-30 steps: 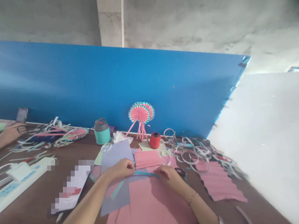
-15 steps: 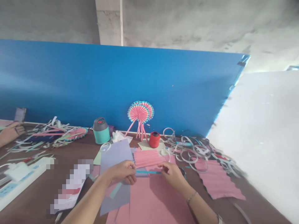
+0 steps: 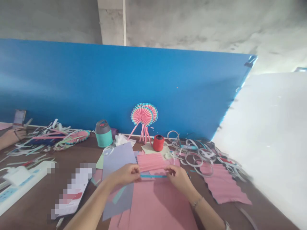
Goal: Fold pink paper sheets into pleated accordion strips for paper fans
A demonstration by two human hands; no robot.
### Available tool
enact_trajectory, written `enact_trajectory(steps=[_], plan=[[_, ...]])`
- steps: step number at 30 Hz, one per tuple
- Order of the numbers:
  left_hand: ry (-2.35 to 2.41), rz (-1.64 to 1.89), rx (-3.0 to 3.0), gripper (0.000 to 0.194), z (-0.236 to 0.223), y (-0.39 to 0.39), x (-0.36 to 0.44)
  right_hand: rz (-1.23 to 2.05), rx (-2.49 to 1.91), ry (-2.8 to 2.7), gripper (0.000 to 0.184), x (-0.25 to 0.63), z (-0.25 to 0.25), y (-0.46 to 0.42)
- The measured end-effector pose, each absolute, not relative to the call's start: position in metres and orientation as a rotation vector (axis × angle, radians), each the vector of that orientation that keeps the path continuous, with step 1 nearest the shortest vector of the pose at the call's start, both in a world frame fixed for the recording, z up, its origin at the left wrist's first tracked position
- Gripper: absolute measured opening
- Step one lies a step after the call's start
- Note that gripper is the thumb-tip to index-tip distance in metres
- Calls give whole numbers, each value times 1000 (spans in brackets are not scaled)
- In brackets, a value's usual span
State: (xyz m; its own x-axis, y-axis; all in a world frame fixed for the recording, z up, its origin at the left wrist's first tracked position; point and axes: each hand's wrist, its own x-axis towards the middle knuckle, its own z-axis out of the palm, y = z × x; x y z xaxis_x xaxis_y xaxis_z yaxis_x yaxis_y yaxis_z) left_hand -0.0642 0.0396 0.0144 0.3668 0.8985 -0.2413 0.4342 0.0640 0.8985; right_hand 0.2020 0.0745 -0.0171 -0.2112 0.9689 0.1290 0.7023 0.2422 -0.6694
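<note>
The person's left hand (image 3: pixel 126 175) and right hand (image 3: pixel 178 179) each close in a narrow pinch on one end of a thin teal paper strip (image 3: pixel 153 176), which runs level between them. Directly below the strip lies a large flat pink paper sheet (image 3: pixel 158 204), with a lavender paper sheet (image 3: pixel 117 199) at its seven o'clock. At twelve o'clock, just above the strip, sits a pleated pink paper piece (image 3: pixel 151 162). Beyond it stand a red thread spool (image 3: pixel 158 142) and a pink-and-teal paper fan ornament (image 3: pixel 142 116) on pink sticks. At two o'clock, white paper loops (image 3: pixel 192 153) lie in a tangled pile, and a wavy pink paper sheet (image 3: pixel 223 185) rests at three o'clock. A teal-and-grey flask (image 3: pixel 104 133) stands at eleven o'clock. At nine o'clock, another person's hand (image 3: pixel 9 135) rests at the brown table's (image 3: pixel 31 204) far edge.
</note>
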Motion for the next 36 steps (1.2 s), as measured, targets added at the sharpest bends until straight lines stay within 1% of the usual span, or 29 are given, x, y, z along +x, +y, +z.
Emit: enact_trajectory(steps=[5, 10, 14, 16, 18, 20, 23, 31, 33, 36], plan=[[1327, 495, 1812, 16, 17, 36, -63, 642, -1464, -1999, 28, 206, -19, 77], [1366, 514, 1848, 18, 19, 39, -61, 658, -1402, -2016, 31, 206, -24, 78], [1396, 542, 1874, 15, 20, 42, -61, 645, -1384, -2013, 31, 203, -23, 76], [1408, 568, 1888, 13, 20, 43, -62, 726, -1370, -2002, 31, 202, -20, 74], [1409, 572, 1867, 13, 18, 43, -64, 882, -1361, -2028, 32, 201, -16, 70], [1405, 544, 1832, 13, 16, 43, -67, 1001, -1328, -2128, 29, 201, -13, 67], [1396, 500, 1812, 13, 14, 43, -70, 1064, -1296, -2270, 24, 204, -10, 63], [1413, 486, 1855, 15, 13, 45, -69, 1406, -1448, -2187, 23, 208, -12, 63], [1421, 475, 1864, 16, 14, 44, -69, 1449, -1479, -2189, 23, 209, -10, 63], [1460, 479, 1896, 16, 15, 42, -67, 1393, -1491, -2215, 21, 208, -8, 62]])
